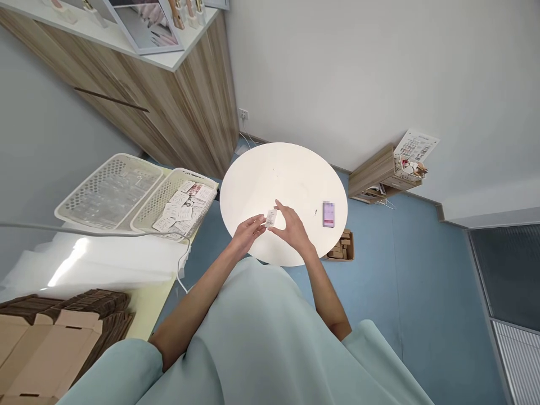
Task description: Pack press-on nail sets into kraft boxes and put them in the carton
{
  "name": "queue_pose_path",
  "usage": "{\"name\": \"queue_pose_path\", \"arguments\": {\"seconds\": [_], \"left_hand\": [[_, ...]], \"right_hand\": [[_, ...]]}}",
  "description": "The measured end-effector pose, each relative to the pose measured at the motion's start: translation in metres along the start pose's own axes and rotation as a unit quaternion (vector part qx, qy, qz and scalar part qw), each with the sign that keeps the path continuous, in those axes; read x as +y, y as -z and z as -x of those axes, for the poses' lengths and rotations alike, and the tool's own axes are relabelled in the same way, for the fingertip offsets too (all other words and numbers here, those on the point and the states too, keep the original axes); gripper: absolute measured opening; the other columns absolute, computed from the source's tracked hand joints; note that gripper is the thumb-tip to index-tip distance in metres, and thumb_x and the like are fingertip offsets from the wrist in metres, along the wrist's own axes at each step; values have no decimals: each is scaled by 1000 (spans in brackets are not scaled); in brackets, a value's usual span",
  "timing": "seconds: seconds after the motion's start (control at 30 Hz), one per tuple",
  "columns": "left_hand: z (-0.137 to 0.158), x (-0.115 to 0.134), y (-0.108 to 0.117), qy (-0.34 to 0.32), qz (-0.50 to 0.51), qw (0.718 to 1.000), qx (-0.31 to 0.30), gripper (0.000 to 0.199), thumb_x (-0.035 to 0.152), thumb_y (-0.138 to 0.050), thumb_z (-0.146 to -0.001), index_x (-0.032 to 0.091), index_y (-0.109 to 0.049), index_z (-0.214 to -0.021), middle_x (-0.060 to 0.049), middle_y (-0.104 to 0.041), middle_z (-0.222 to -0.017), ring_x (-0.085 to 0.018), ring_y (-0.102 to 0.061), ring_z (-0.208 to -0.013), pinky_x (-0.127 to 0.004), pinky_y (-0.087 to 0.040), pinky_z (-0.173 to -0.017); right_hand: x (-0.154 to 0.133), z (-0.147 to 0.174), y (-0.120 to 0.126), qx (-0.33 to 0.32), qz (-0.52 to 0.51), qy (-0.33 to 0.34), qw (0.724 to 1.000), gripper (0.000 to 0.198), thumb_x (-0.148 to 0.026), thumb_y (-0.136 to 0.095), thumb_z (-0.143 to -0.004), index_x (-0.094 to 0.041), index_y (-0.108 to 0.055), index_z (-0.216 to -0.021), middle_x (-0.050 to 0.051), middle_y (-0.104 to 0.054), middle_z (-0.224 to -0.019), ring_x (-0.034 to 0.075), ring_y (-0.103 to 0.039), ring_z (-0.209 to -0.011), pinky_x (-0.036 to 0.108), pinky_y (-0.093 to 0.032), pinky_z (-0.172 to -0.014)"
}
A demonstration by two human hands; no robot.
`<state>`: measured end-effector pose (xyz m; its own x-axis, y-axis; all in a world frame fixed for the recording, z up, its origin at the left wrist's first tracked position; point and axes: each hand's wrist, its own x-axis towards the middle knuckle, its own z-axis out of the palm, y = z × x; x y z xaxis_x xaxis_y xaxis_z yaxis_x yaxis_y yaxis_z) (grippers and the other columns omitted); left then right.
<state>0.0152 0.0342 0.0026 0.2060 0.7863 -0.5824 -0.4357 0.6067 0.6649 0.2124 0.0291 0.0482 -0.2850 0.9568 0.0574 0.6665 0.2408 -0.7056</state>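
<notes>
Above the near half of a round white table [287, 169], a small white printed card [271, 218] is held between my two hands. My left hand [248, 232] grips its left edge with the fingertips. Thumb and index finger of my right hand [293, 228] pinch the card at its right side, its lower and upper corners. To the right on the tabletop lies a purple-and-pink box or stack of cards [328, 214]; I cannot tell which. A few tiny dark marks or scraps are scattered on the table.
Left of the table, one white basket [179, 197] holds many printed cards and another [113, 163] holds clear plastic pieces. Flattened cardboard boxes [54, 349] are stacked near lower left. A carton [348, 247] of small brown boxes stands on the floor beneath the table's right edge.
</notes>
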Motion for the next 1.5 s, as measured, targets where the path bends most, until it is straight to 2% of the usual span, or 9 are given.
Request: {"name": "queue_pose_path", "arguments": {"seconds": [0.17, 0.47, 0.6, 0.77, 0.87, 1.0, 1.13, 1.27, 1.5], "left_hand": [[-4, 5, 8, -10, 23, 999, 27, 46, 28, -98, -79, 18, -79, -120, -12, -80, -120, -19, -72, -108, -34, -58, -102], [-2, 13, 17, 14, 94, 996, -5, 41, 15, -93, -82, 18, -80, -121, -11, -81, -117, -15, -73, -97, -26, -60, -89], [2, 14, 20, 51, 152, 984, -79, 35, 19, -88, -90, 20, -79, -124, -8, -81, -120, -14, -73, -96, -24, -61, -86], [16, 15, 15, 85, 184, 958, -204, 47, 46, -83, -97, 20, -74, -136, -12, -77, -137, -25, -72, -128, -35, -58, -110], [19, 14, 13, 77, 167, 955, -234, 56, 53, -82, -97, 19, -72, -141, -15, -77, -137, -30, -66, -141, -40, -52, -119], [15, 12, 15, 54, 124, 969, -208, 52, 49, -85, -94, 18, -75, -135, -17, -77, -136, -30, -67, -139, -41, -50, -121], [15, 10, 18, 24, 53, 989, -137, 53, 44, -94, -86, 15, -77, -128, -20, -77, -136, -30, -71, -130, -43, -51, -119], [21, 13, 17, -3, -11, 998, -67, 61, 42, -99, -78, 20, -76, -129, -16, -79, -129, -30, -72, -124, -45, -53, -115], [29, 18, 16, -71, -67, 995, -20, 64, 44, -101, -72, 22, -77, -127, -14, -78, -133, -32, -69, -129, -42, -53, -110]], "right_hand": [[0, 6, 2, 8, -12, -28, 1000, 98, -29, -79, -98, -40, -23, -177, 9, -64, -154, 31, -61, -140, 52, -54, -117], [-8, 7, -5, 34, -32, -26, 999, 97, -36, -83, -94, -38, -31, -175, 9, -67, -153, 31, -63, -138, 52, -55, -115], [-16, 7, -5, 56, -108, -35, 992, 96, -43, -86, -91, -34, -37, -173, 10, -67, -154, 30, -64, -138, 51, -56, -114], [-29, 9, -3, 57, -158, -32, 985, 95, -47, -87, -89, -34, -42, -171, 9, -69, -152, 29, -62, -143, 51, -52, -120], [-29, 8, -5, 52, -151, -30, 987, 93, -46, -86, -90, -35, -41, -171, 9, -69, -153, 29, -62, -143, 52, -51, -121], [-22, 8, -9, 35, -104, -36, 993, 98, -42, -84, -93, -37, -31, -175, 8, -65, -157, 29, -59, -145, 53, -50, -121], [-27, 6, -13, 11, -58, 2, 998, 101, -40, -80, -96, -39, -21, -178, 8, -57, -166, 30, -51, -153, 53, -47, -125], [-40, 0, -17, -12, 9, 35, 999, 94, -36, -76, -100, -38, -22, -177, 10, -58, -163, 31, -53, -151, 54, -47, -125], [-43, -12, -17, -44, 86, 47, 994, 88, -34, -70, -104, -36, -23, -178, 12, -65, -151, 34, -59, -141, 57, -52, -118]]}}
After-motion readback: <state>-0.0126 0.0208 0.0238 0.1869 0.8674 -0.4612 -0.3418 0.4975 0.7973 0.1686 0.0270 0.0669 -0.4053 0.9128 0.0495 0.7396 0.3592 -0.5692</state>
